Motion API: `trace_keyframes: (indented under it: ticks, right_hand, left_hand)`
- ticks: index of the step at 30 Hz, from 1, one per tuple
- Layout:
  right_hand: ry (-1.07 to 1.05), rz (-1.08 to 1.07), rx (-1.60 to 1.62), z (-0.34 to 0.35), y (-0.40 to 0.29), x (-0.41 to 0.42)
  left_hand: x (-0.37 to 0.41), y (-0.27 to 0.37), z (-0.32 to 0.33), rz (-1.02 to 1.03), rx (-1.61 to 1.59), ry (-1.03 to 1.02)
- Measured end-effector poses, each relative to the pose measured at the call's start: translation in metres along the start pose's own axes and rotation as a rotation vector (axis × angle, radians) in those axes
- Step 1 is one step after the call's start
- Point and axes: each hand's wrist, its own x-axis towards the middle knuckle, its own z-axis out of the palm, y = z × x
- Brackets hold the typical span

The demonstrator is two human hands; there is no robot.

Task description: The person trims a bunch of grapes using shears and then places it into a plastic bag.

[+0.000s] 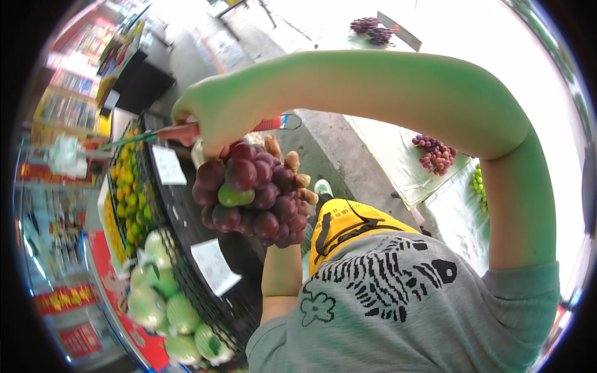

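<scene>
A bunch of dark red grapes (261,196) hangs in front of my body, with one green grape near its middle. My left hand (301,175) supports it from behind and below. Only its fingertips show along the bunch's right side; the palm is hidden. My right hand (210,112) reaches across from the right, just above the top of the bunch. It is closed around a slim red-handled hand tool (268,124) with a wire loop at its right end. The tool's narrow green end points left. The bunch's stem is hidden.
Left stands a black display stand (233,247) with white cards (216,266), net-wrapped pale green fruit (151,303) and orange-green citrus (128,186). Right, red grapes (436,155) and green grapes (478,186) lie on light sheeting. Farther off are dark grapes (371,31). A yellow apron (347,224) covers my waist.
</scene>
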Motion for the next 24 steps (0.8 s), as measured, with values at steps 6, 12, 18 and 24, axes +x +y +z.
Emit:
trace_keyframes:
  ticks: [6,12,18,24]
  right_hand:
    - [0.222,0.025,-0.236,-0.073,0.022,-0.021]
    - [0.489,-0.004,-0.415,-0.141,0.060,-0.019]
    - [0.636,0.209,-0.396,-0.179,0.107,-0.033]
    - [0.645,0.425,-0.300,-0.151,0.169,-0.052]
  left_hand:
    - [0.100,0.070,-0.068,-0.117,-0.006,-0.016]
    - [0.215,0.140,-0.078,-0.108,0.298,0.226]
    - [0.236,0.128,-0.079,-0.419,0.229,0.360]
    - [0.254,0.100,-0.086,-0.487,-0.031,0.421]
